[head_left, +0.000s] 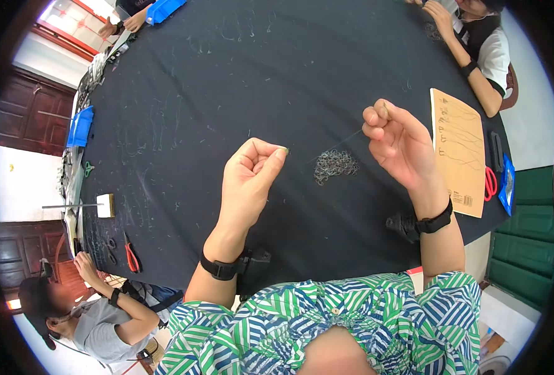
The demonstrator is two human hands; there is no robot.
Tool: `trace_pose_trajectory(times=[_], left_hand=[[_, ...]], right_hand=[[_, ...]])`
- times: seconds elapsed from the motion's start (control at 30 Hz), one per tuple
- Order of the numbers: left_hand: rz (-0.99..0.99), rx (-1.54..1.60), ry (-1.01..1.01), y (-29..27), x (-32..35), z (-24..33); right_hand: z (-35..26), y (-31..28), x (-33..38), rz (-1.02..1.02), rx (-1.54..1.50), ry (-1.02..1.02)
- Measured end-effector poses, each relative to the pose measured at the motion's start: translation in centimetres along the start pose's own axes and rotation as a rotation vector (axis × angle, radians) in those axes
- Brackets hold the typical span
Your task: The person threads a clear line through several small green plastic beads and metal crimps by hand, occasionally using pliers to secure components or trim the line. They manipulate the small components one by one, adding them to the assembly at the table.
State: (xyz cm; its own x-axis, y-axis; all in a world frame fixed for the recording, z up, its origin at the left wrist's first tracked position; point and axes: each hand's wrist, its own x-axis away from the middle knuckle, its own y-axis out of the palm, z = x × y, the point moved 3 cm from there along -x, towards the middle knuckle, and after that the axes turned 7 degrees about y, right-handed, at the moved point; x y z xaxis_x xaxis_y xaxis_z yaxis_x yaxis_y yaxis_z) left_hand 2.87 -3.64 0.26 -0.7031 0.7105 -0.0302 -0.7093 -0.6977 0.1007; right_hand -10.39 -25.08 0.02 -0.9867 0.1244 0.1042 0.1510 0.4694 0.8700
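My left hand [247, 175] is raised over the black cloth with thumb and forefinger pinched. A tiny greenish bit shows at its fingertips, too small to name. Farther right, my right hand [405, 147] is held up, palm toward me, its thumb and forefinger pressed together. A thin line [352, 136] stretches from these fingers down to the left, past the pile, where it fades from sight. Between my hands, a loose pile of small dark metal hooks [336, 166] lies on the cloth. Neither hand touches the pile.
At right lie a brown sheet [468, 162] with hooks and lines on it, red-handled scissors [490, 183] and a blue packet [507, 184]. Red-handled pliers [132, 257] and a pale block [105, 205] are at left. People sit at lower left [111, 328] and upper right [486, 53].
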Motion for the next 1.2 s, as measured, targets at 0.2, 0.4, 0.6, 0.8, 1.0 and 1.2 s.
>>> trace_pose_trajectory(times=[0.2,0.4,0.6,0.8,1.0,1.2], left_hand=[[0.023,0.026,-0.003,0.0,0.1,-0.2],[0.038,0.047,0.041,0.1,0.2,-0.3],[0.076,-0.08,0.201,0.6,0.2,0.1],[-0.046,-0.087,0.102,1.0,0.3,-0.3],[-0.102,-0.084,0.062,1.2,0.4,-0.9],[-0.104,-0.049,0.055,1.8,0.6,-0.7]], right_hand=[[-0.5,-0.3,0.1,0.187,0.279,-0.141],[-0.3,1.1,0.2,0.29,0.617,-0.171],[0.4,2.3,0.2,0.273,0.836,-0.098],[1.3,1.6,0.1,0.255,0.925,-0.118],[2.0,1.8,0.0,0.237,1.049,-0.122],[2.5,2.3,0.1,0.214,1.166,-0.111]])
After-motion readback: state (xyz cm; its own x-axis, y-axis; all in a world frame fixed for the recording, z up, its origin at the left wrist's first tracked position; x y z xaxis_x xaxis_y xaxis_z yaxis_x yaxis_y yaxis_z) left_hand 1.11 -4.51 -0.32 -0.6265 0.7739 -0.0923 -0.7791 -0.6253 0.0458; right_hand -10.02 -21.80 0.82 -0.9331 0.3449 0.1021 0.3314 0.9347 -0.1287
